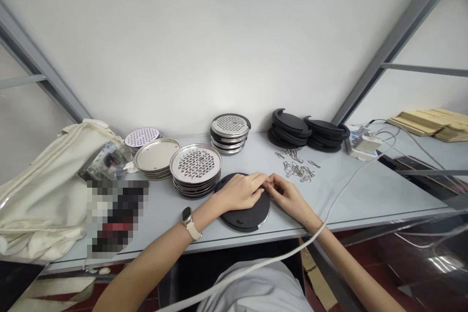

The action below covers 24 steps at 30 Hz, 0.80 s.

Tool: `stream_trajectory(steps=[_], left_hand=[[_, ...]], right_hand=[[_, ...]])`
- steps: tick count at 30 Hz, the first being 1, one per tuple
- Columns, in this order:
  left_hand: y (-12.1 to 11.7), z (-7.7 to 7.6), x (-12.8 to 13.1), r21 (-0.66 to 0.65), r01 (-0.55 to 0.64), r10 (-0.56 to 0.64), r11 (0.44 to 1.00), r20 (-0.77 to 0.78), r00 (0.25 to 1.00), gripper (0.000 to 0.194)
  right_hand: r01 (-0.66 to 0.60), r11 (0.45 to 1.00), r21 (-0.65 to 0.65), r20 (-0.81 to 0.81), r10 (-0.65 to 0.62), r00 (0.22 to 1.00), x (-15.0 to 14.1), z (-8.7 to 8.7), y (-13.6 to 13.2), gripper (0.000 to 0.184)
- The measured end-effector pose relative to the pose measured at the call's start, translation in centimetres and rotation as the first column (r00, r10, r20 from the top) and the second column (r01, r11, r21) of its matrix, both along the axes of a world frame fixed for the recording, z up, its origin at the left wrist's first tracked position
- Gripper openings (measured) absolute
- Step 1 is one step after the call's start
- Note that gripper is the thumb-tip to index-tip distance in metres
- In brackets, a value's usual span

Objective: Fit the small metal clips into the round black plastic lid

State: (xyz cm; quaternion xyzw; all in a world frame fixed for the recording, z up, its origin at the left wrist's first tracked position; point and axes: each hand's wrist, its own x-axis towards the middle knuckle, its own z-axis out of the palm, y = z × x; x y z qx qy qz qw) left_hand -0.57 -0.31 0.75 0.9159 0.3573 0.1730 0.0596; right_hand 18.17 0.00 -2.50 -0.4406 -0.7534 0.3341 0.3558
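A black round plate [241, 217] with a thin metal edge lies on the table right in front of me. My left hand [245, 190] rests across its top, fingers closed together and reaching over to the far right rim. There they meet the fingertips of my right hand [287, 196], which is pinched at that rim; whatever is between its fingers is hidden. Left of the plate stands a stack of round metal graters [195, 163], the top one with raised teeth. To the right lie several small metal clips [300, 171] in a loose heap.
Round metal discs [157, 153], a purple-white perforated disc [142, 136], and rimmed graters [230, 126] line the back. Black round holders [290, 124] sit right of them, near a power strip [361, 144]. A white cable [331, 207] crosses ahead of my right forearm. Cream fabric [40, 195] lies left.
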Motion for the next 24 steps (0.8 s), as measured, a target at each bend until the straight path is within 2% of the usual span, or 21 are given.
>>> stream_trajectory(steps=[13,24], left_hand=[[-0.12,0.25,0.04,-0.018,-0.008,0.008,1.000,-0.021,1.000,0.024],[-0.19,0.40,0.08,-0.025,-0.019,0.018,1.000,-0.036,0.999,0.023]], right_hand=[[0.052,0.998,0.036,-0.003,-0.052,0.999,0.02,-0.16,0.16,0.031],[0.035,0.998,0.043,0.031,-0.036,0.999,0.06,-0.22,0.19,0.031]])
